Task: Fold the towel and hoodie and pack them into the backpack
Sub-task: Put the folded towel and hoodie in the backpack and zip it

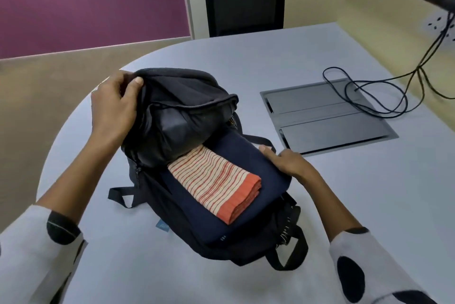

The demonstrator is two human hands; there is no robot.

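Lifting backpack (pixel 172 116) flap, left hand (pixel 114 104) pinches it mid-frame; right hand (pixel 286 159), fingers relaxed, rests on folded hoodie (pixel 266 180) under striped towel (pixel 216 183); desk (pixel 246 57).

The backpack (pixel 172 116) I'm holding open is black woven fabric, matt outside, with a slightly shiny, smooth lining on the raised flap. Its straps (pixel 123 199) are flat webbing. Inside lies my hoodie (pixel 253 163), a soft, dull navy knit, and on it the towel (pixel 214 180), a thin woven cotton-looking cloth, cream with red stripes and a plain orange-red border. The table (pixel 246 62) is a smooth, matt pale grey laminate. The hatch (pixel 327 116) set into it looks like brushed grey metal. The cables (pixel 384 96) are black with a rubbery sheen. My sleeves (pixel 37 254) are white cloth with black dots.
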